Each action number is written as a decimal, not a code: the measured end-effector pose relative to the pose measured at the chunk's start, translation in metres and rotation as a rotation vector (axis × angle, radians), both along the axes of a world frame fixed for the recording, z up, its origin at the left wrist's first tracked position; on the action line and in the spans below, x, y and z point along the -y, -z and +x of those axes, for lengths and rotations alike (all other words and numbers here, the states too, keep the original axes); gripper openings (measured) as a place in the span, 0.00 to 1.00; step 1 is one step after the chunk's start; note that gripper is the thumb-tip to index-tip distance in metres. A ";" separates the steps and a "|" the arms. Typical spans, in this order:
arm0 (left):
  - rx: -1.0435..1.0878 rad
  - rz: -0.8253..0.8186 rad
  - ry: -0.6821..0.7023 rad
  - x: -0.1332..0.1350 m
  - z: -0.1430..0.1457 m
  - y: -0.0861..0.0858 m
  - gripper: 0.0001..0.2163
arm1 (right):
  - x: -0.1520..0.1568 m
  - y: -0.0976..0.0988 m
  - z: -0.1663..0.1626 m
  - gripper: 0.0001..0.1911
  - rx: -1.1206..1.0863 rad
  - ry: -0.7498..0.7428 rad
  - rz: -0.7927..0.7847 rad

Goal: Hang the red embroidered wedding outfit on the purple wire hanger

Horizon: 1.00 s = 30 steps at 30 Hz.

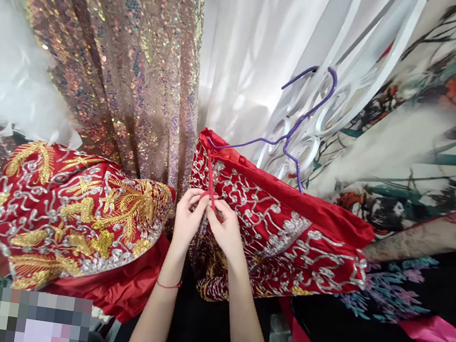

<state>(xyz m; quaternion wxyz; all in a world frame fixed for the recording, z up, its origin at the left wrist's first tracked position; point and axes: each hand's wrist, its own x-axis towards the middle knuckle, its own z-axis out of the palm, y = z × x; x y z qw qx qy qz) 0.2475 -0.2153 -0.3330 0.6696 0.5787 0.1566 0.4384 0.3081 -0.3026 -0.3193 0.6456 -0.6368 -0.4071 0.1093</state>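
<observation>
Both hands meet at centre frame, w/ the left hand (187, 219) and right hand (226, 228) pinching a thin red strap (210, 183) that runs up the front of the red embroidered garment (283, 230). Fingers of both hands are closed on the strap, thumb against forefinger, just below the garment's top edge. A red string bracelet (168, 285) sits on the left wrist.

The garment hangs on a purple wire hanger (298, 124), centre to right of frame, hook caught on a white scrollwork rack (327, 94) in the upper middle. Cloth looks like soft satin under dense silver and gold thread work, so prob. slippery on the plain parts, stiffer and heavier where embroidered. Beading could snag; the strap looks thin and limp. Best grip seems to be the strap itself or the plain red top hem, not the raised stitching.

Lower left: a second red piece w/ gold embroidery (77, 218), lying apart from the hands. Behind it, upper left, a sequin fabric (113, 53) hangs down; white sheer curtain (250, 44) at top centre. Right side shows a floral printed cloth (432, 109) and a black floral piece (397, 297) lower right.
</observation>
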 end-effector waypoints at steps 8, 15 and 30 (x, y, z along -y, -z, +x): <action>0.024 -0.154 -0.221 -0.017 0.027 0.048 0.15 | 0.019 -0.015 0.004 0.14 -0.089 0.092 -0.055; -0.144 -0.138 -0.350 -0.031 0.056 0.087 0.20 | 0.051 -0.040 -0.014 0.06 -0.066 0.365 0.245; -0.075 0.343 -0.069 -0.008 0.036 0.009 0.17 | 0.107 0.027 -0.008 0.20 0.188 0.275 -1.064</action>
